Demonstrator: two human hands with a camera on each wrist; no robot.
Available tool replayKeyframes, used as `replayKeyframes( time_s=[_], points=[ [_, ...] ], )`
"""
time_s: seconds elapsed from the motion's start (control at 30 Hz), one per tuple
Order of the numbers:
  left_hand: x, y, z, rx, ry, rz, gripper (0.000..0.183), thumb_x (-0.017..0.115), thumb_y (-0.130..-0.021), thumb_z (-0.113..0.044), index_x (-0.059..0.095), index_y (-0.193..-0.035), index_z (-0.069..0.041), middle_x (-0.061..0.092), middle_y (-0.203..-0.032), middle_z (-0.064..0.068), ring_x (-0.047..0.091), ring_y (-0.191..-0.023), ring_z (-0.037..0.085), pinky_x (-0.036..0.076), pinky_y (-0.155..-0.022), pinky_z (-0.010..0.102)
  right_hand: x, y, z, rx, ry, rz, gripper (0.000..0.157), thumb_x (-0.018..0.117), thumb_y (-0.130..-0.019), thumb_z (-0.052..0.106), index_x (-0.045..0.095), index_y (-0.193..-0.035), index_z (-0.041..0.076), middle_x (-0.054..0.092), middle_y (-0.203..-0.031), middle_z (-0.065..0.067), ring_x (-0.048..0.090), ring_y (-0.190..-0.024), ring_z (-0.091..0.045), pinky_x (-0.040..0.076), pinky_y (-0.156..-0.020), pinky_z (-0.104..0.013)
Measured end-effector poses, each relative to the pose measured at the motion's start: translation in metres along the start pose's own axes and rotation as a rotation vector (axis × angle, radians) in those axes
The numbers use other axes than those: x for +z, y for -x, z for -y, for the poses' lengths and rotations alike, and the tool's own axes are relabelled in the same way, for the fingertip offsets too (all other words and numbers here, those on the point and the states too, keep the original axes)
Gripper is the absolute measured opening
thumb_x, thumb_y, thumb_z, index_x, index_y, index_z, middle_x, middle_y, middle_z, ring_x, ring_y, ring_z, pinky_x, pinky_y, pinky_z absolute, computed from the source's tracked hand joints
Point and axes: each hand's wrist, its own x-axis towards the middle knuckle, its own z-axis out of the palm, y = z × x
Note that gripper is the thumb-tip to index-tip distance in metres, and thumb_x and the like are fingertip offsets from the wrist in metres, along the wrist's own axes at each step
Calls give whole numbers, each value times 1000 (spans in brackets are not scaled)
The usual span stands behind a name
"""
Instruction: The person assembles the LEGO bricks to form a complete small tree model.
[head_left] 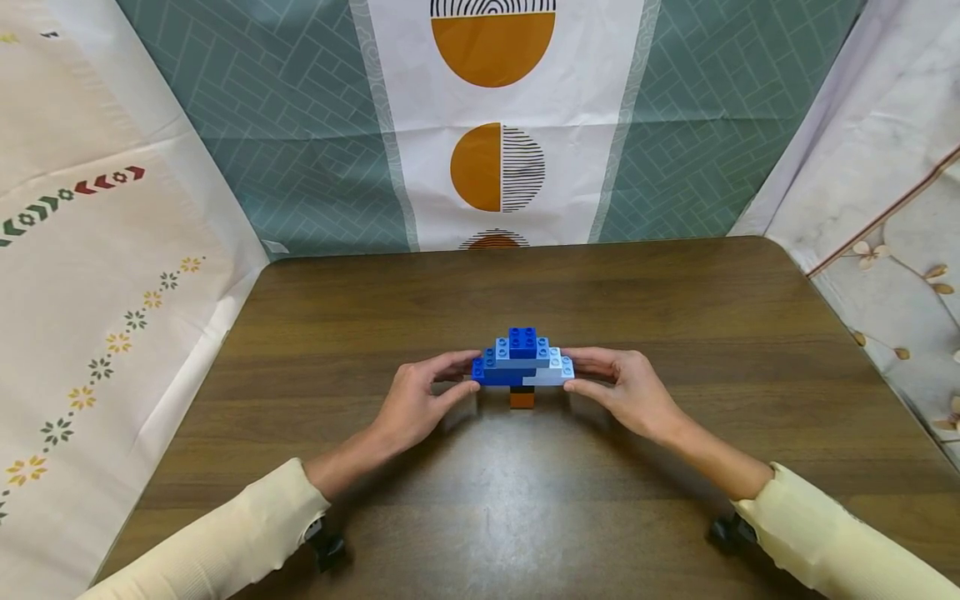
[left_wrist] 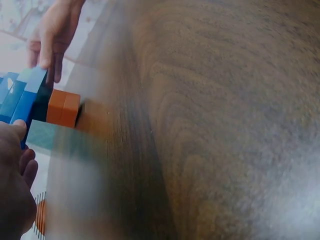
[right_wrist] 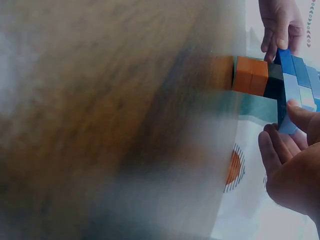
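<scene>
A stepped stack of toy building bricks (head_left: 504, 375) is at the middle of the table, its rows in dark and light blue narrowing upward to one dark blue brick (head_left: 522, 342). Below the widest row comes a black brick (right_wrist: 273, 81), then orange bricks (left_wrist: 63, 107) at the foot, which seem to meet the tabletop. My left hand (head_left: 416, 402) pinches the left end of the bottom blue row, thumb on the near side and fingers behind. At the light blue right end, my right hand (head_left: 637, 396) holds on in the same way. The fingertips behind the stack are partly hidden.
The brown wooden table (head_left: 360, 308) has rounded far corners. Behind its far edge hangs a patterned green and white cloth (head_left: 315, 150). Pale printed cloths (head_left: 97, 292) hang at both sides. Dark wrist devices (head_left: 326, 546) show under both sleeves.
</scene>
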Motion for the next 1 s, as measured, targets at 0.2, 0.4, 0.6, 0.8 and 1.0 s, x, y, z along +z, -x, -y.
replayKeyframes(
  time_s=[0.2, 0.4, 0.6, 0.8, 1.0],
  points=[
    [-4, -4, 2, -20, -20, -19, 43, 75, -101, -16, 68, -142, -9, 74, -131, 7, 74, -113, 20, 60, -96, 39, 0, -6, 2, -12, 42, -4, 46, 79, -97, 10, 68, -142, 6, 72, -134, -11, 73, -117, -25, 59, -95, -35],
    [-8, -11, 3, -41, -45, -32, 42, 72, -103, -16, 67, -143, -5, 73, -132, 9, 74, -115, 22, 59, -97, 35, 0, -15, 1, -8, 87, -24, 45, 75, -101, 15, 67, -144, 6, 71, -135, -13, 74, -116, -28, 60, -94, -38],
    [-8, -19, 5, -118, -59, -42, 41, 72, -103, -20, 68, -143, -9, 73, -133, 9, 74, -115, 22, 59, -97, 34, 0, -25, 2, 11, 147, -18, 43, 72, -104, 18, 66, -144, 5, 71, -135, -15, 75, -109, -30, 62, -91, -33],
    [-8, -25, 10, -175, -97, -45, 39, 70, -105, -26, 70, -141, -12, 75, -131, 6, 74, -111, 21, 60, -95, 34, 0, -36, 1, 14, 216, -20, 40, 71, -104, 16, 67, -141, 0, 73, -130, -19, 69, -93, -32, 55, -67, -23],
    [-7, -32, 15, -201, -125, -43, 38, 69, -106, -29, 72, -139, -11, 76, -127, 6, 73, -110, 22, 60, -96, 38, 0, -47, -2, 46, 245, -14, 39, 71, -104, 17, 68, -138, -2, 73, -129, -20, 62, -85, -28, 38, -55, -27]
  ],
)
